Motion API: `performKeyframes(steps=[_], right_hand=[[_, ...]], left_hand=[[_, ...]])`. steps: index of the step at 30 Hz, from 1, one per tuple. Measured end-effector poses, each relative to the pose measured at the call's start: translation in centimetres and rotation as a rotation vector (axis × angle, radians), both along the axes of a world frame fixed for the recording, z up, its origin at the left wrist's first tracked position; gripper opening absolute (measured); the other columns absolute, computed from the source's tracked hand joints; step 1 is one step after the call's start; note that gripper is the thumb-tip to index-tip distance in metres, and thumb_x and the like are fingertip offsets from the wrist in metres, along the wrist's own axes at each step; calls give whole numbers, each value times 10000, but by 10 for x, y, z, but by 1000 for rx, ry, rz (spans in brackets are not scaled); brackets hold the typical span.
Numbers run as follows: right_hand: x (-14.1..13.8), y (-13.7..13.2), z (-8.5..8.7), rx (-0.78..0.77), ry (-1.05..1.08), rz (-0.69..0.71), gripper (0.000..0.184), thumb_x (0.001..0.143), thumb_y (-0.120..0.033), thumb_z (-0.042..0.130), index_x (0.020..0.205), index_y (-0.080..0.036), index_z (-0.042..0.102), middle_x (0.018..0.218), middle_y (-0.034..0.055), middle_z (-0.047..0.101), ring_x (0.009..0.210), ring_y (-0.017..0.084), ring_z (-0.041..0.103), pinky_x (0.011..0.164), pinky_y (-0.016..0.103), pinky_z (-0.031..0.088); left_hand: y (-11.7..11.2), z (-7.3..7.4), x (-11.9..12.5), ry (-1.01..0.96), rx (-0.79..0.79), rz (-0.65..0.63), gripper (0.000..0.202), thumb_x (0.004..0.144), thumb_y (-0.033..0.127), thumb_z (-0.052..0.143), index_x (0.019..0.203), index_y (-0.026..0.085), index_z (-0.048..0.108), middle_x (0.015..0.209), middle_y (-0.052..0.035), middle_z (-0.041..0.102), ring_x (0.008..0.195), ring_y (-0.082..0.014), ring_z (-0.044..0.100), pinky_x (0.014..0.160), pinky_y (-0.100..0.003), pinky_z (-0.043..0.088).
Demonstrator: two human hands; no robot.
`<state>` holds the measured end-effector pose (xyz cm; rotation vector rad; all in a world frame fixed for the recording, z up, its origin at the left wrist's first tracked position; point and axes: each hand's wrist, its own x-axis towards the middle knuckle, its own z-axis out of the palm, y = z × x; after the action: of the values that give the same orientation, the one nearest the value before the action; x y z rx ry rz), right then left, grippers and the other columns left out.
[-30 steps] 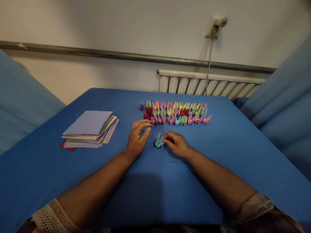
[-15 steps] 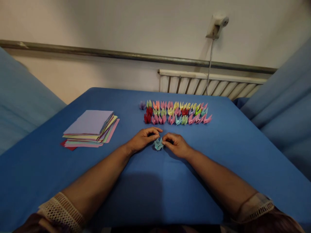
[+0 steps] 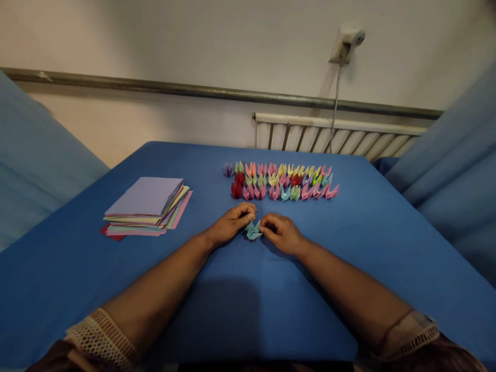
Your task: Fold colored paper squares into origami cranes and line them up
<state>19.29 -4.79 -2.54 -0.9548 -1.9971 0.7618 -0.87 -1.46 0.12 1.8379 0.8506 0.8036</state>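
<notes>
A small light-blue origami crane (image 3: 253, 231) is held between my two hands, just above or on the blue tablecloth (image 3: 232, 320); I cannot tell if it touches the cloth. The fingers of my left hand (image 3: 234, 222) are closed in a pinch on its upper left point. From the other side, my right hand (image 3: 283, 232) pinches its right point between thumb and forefinger. Beyond the hands stand three rows of folded paper cranes (image 3: 274, 192) in pink, red, yellow, green, blue and purple.
On the left lies a stack of coloured square paper (image 3: 144, 197), purple on top, with a red sheet (image 3: 112, 233) sticking out below. Blue curtains (image 3: 461, 155) hang at both sides. Behind the table are a radiator (image 3: 333, 132), a metal pipe (image 3: 194, 92) and a wall socket (image 3: 344, 44).
The fingers of my left hand have curled in closer, the forefinger no longer stretched out. The crane's points sit slightly wider apart. My right hand has barely moved.
</notes>
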Motion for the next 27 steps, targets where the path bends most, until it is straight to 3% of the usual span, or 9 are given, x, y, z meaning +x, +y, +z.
performKeyframes(steps=[4, 8, 12, 14, 17, 22, 27], right_hand=[[0, -1, 1, 35, -27, -20, 64, 884, -205, 554, 826, -207, 582, 766, -4, 601, 719, 136, 548, 715, 263, 418], [1, 0, 1, 69, -59, -54, 62, 879, -201, 552, 821, -206, 572, 762, 1, 599, 722, 142, 551, 715, 268, 416], [1, 1, -1, 70, -69, -118, 59, 868, -195, 547, 815, -199, 572, 748, 2, 589, 709, 140, 550, 699, 260, 418], [0, 2, -2, 59, -77, -154, 57, 856, -184, 548, 808, -199, 574, 739, 0, 588, 698, 138, 551, 687, 254, 419], [-1, 4, -3, 39, -87, -191, 58, 842, -177, 552, 796, -199, 577, 726, -3, 595, 682, 136, 553, 670, 251, 418], [-1, 6, -3, 41, -83, -217, 59, 838, -182, 548, 789, -197, 577, 717, -3, 595, 676, 138, 557, 665, 252, 420], [-1, 4, -2, 50, -89, -187, 61, 844, -192, 543, 797, -196, 582, 721, -2, 596, 681, 137, 559, 669, 251, 418]], left_hand=[[-1, 1, 0, 28, 11, 21, 319, 918, 451, 460, 789, 188, 586, 1038, -72, 607, 998, -188, 576, 925, -351, 467], [-2, 2, 1, 7, 8, 85, 284, 911, 432, 483, 1000, 214, 642, 1132, -68, 639, 1090, -203, 575, 982, -360, 437], [1, 1, -3, -63, -21, 350, 248, 855, 413, 563, 942, 187, 612, 877, -24, 641, 825, -159, 607, 790, -287, 492], [1, 1, -7, -59, -37, 398, 221, 842, 400, 572, 855, 179, 581, 725, 11, 585, 649, -124, 557, 643, -246, 466], [-1, 3, -11, 47, 1, 332, 189, 816, 362, 594, 796, 175, 573, 660, 28, 545, 578, -105, 502, 572, -231, 413], [-7, 5, -5, 153, 36, 156, 203, 751, 303, 650, 891, 166, 595, 690, 29, 573, 630, -115, 531, 626, -244, 433], [-5, -1, -2, 143, 28, 152, 160, 789, 324, 609, 797, 164, 601, 659, 34, 545, 604, -105, 487, 594, -232, 398]])
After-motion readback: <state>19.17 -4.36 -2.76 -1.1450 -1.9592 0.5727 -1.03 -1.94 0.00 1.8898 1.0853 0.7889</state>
